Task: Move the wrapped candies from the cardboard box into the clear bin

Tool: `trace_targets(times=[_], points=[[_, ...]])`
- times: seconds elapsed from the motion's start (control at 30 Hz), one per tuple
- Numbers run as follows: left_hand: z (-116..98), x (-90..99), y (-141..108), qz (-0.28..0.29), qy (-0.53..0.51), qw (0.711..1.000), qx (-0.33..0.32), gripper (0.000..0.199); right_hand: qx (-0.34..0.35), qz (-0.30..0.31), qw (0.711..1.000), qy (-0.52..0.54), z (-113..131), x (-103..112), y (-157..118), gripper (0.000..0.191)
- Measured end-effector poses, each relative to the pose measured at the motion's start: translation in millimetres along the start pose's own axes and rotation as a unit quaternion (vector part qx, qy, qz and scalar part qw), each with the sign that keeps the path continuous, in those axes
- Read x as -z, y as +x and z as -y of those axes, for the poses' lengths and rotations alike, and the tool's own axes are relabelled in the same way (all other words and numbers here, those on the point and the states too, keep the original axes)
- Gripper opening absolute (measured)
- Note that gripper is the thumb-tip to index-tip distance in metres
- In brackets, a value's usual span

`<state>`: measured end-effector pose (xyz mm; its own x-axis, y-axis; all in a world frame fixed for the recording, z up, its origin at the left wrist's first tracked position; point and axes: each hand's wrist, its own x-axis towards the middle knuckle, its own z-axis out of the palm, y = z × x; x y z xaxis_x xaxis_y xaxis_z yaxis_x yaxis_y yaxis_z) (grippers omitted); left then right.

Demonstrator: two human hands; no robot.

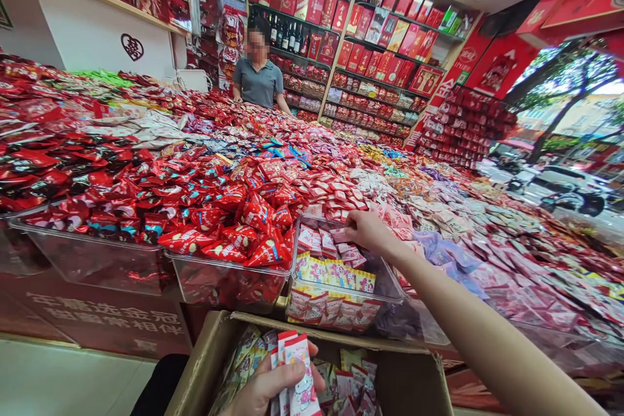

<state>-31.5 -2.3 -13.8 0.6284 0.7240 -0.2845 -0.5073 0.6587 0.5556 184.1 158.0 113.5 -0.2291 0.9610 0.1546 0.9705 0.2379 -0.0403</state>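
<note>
My left hand (280, 374) is closed around a few small candy packets (301, 370), white and pink with red ends and a cartoon cat print. It is above an open cardboard box (409, 357) holding more loose packets (348, 383). My right hand (369, 231) reaches into a clear plastic bin (390, 283), fingers pinched together on a pink candy packet (340, 234) at the back. Yellow-and-pink packets (336, 273) stand in rows at the front of that bin.
Red candy bags (263, 227) fill the neighbouring clear bin to the left. Heaps of wrapped sweets (439, 208) cover the wide display. Across it stands a person in a grey shirt (258, 83), before shelves of red boxes (312, 3). A street lies at the right.
</note>
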Motion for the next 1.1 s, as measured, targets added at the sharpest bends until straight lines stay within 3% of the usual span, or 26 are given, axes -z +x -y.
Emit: trace_targets(times=[0.1,0.3,0.63,0.8,1.1], points=[[2,1.8,1,-0.005,0.005,1.000,-0.003,0.027,0.042,-0.023,0.996,-0.069,3,-5,-6,0.015],[0,-0.2,1,-0.005,0.012,1.000,-0.007,0.032,0.097,0.104,0.990,-0.005,8,-32,-13,0.013],[-1,-0.4,0,-0.001,0.014,1.000,-0.001,0.046,0.059,0.147,0.987,-0.023,-7,-26,-3,0.026],[-1,-1.3,0,0.002,0.011,1.000,0.000,0.046,0.066,0.144,0.987,-0.025,-5,-31,-2,0.040],[2,-1.3,0,-0.001,0.017,1.000,0.000,0.045,0.103,0.113,0.988,0.002,5,-26,-3,0.036]])
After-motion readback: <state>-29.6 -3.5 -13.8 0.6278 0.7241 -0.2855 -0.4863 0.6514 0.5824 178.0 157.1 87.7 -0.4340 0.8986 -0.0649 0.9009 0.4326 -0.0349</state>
